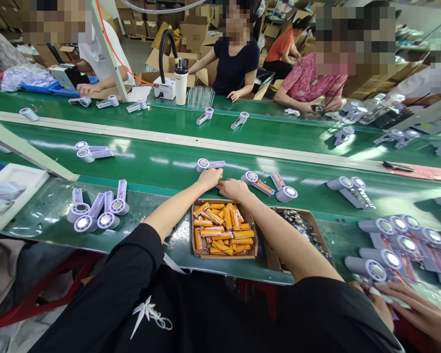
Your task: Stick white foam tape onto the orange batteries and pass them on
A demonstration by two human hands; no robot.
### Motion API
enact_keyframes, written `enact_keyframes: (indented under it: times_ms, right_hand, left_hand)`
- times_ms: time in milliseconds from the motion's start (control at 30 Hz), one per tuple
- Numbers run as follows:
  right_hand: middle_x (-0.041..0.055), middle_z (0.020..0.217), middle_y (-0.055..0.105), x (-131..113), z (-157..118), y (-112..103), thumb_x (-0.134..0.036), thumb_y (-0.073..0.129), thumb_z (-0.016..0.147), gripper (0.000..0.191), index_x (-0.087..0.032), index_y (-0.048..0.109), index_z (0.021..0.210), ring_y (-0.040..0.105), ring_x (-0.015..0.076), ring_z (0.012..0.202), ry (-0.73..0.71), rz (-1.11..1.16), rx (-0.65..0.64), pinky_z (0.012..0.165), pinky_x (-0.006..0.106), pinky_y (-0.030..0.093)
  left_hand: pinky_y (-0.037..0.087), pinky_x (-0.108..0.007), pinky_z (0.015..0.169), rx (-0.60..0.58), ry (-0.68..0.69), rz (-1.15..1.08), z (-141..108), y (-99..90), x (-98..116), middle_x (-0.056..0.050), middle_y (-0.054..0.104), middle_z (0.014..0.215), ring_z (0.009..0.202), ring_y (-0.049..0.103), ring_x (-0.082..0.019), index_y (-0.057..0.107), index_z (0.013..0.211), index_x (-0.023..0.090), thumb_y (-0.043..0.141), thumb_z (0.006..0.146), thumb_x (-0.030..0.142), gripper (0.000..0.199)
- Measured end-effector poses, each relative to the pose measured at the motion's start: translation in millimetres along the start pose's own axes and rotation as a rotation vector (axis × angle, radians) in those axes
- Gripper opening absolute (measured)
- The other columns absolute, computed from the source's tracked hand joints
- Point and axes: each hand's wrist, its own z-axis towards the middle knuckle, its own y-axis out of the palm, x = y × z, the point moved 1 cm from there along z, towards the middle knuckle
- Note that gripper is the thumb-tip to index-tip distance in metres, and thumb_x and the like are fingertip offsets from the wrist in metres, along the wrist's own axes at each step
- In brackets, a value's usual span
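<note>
My left hand [210,179] and my right hand [235,189] meet over the near edge of the green conveyor belt, fingers closed. A small purplish bit shows between them, but what they grip is mostly hidden. Just beyond my left hand lies a lilac handheld fan [203,165] with an open handle. Right of my right hand lie two more fans, one [262,186] with an orange battery in its handle and another [286,193] with orange showing in it. Below my wrists, between my forearms, stands a cardboard box [256,245] filled with orange cylindrical batteries [226,234].
A second box [312,223] of small dark parts sits partly under my right forearm. Several fans [97,215] stand at left; more are heaped at right [400,245], beside another person's hands [407,309]. A slanted post [29,149] rises at left. Co-workers sit across the belt.
</note>
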Motion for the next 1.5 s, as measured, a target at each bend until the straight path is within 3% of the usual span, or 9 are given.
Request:
enact_keyframes:
  times_ms: [200, 333, 567, 733, 967, 1067, 1233, 1333, 1500]
  right_hand:
    - [0.0198, 0.122, 0.078, 7.9, 2.8, -1.4, -0.041, 0.051, 0.106, 0.041, -0.022, 0.073, 0.136, 0.074, 0.0337, 0.116, -0.037, -0.027, -0.022, 0.099, 0.042, 0.055]
    - [0.0151, 0.123, 0.079, 18.3, 7.1, -1.7, -0.039, 0.054, 0.106, 0.037, -0.025, 0.073, 0.135, 0.074, 0.0305, 0.117, -0.089, 0.000, -0.013, 0.101, 0.037, 0.053]
    - [0.0150, 0.120, 0.079, 42.9, 10.8, -3.8, -0.039, 0.054, 0.107, 0.040, -0.024, 0.069, 0.141, 0.075, 0.0313, 0.110, -0.044, -0.004, 0.076, 0.097, 0.038, 0.053]
    - [0.0178, 0.142, 0.070, 60.1, 8.0, 2.1, -0.020, 0.052, 0.104, 0.037, -0.016, 0.073, 0.134, 0.070, 0.0287, 0.122, 0.001, -0.003, 0.127, 0.101, 0.033, 0.051]
    - [0.0149, 0.129, 0.078, 76.4, 4.0, 9.4, -0.031, 0.049, 0.108, 0.041, -0.022, 0.073, 0.140, 0.074, 0.0327, 0.114, 0.095, 0.001, 0.136, 0.097, 0.039, 0.053]
    - [0.0150, 0.131, 0.077, 76.4, 4.6, 8.8, -0.032, 0.048, 0.108, 0.042, -0.021, 0.075, 0.137, 0.074, 0.0327, 0.114, 0.105, -0.005, 0.114, 0.098, 0.041, 0.054]
    - [0.0214, 0.128, 0.077, 73.8, 1.6, 1.1, -0.033, 0.056, 0.104, 0.040, -0.012, 0.076, 0.132, 0.074, 0.0353, 0.115, 0.092, -0.021, 0.048, 0.100, 0.044, 0.054]
    - [0.0235, 0.142, 0.069, 62.7, -15.9, -8.0, -0.036, 0.062, 0.101, 0.046, -0.011, 0.071, 0.139, 0.070, 0.0379, 0.124, 0.064, -0.030, 0.053, 0.106, 0.049, 0.054]
    - [0.0142, 0.146, 0.069, 6.8, -81.8, -24.2, -0.042, 0.055, 0.105, 0.043, -0.018, 0.071, 0.138, 0.065, 0.0326, 0.136, -0.111, 0.313, 0.410, 0.117, 0.048, 0.051]
  left_hand:
    - [0.048, -0.039, 0.110, 0.056, 0.046, 0.009, 4.4, -8.4, 5.1, -0.012, 0.075, 0.125, 0.124, 0.064, -0.028, 0.073, 0.121, 0.018, 0.057, 0.103, 0.027, 0.026]
    - [0.033, -0.051, 0.126, 0.137, 0.008, 0.029, -0.1, -29.9, -25.7, -0.015, 0.052, 0.159, 0.150, 0.040, -0.037, 0.059, 0.147, 0.021, 0.071, 0.096, 0.048, 0.060]
    - [0.049, -0.032, 0.111, 0.094, -0.084, 0.058, -24.8, -62.7, -72.2, -0.010, 0.058, 0.142, 0.122, 0.064, -0.024, 0.061, 0.144, 0.023, 0.071, 0.095, 0.029, 0.050]
    - [0.054, -0.035, 0.103, 0.172, -0.207, 0.085, -89.3, -84.8, -73.9, -0.013, 0.055, 0.139, 0.114, 0.068, -0.026, 0.058, 0.144, 0.022, 0.063, 0.101, 0.041, 0.048]
    - [0.056, -0.045, 0.099, 0.213, -0.271, 0.433, -265.9, -102.0, -79.4, -0.013, 0.065, 0.123, 0.115, 0.065, -0.035, 0.069, 0.130, 0.026, 0.061, 0.099, 0.052, 0.041]
    - [0.054, -0.053, 0.105, 0.204, -0.305, 0.501, -317.8, -101.6, -81.5, -0.015, 0.070, 0.116, 0.121, 0.062, -0.039, 0.073, 0.121, 0.026, 0.062, 0.097, 0.050, 0.036]
    - [0.040, -0.059, 0.123, 0.134, -0.063, 0.479, -337.9, -87.8, -62.8, -0.010, 0.062, 0.150, 0.146, 0.047, -0.040, 0.068, 0.137, 0.029, 0.071, 0.094, 0.035, 0.044]
    - [0.037, -0.056, 0.126, -0.004, 0.118, 0.492, -333.7, -71.3, -47.9, -0.007, 0.065, 0.147, 0.144, 0.051, -0.033, 0.072, 0.127, 0.026, 0.061, 0.099, 0.019, 0.031]
    - [0.035, -0.054, 0.126, -0.030, 0.134, 0.511, -332.8, -57.8, -45.1, -0.010, 0.067, 0.140, 0.143, 0.052, -0.033, 0.075, 0.117, 0.019, 0.063, 0.101, 0.019, 0.020]
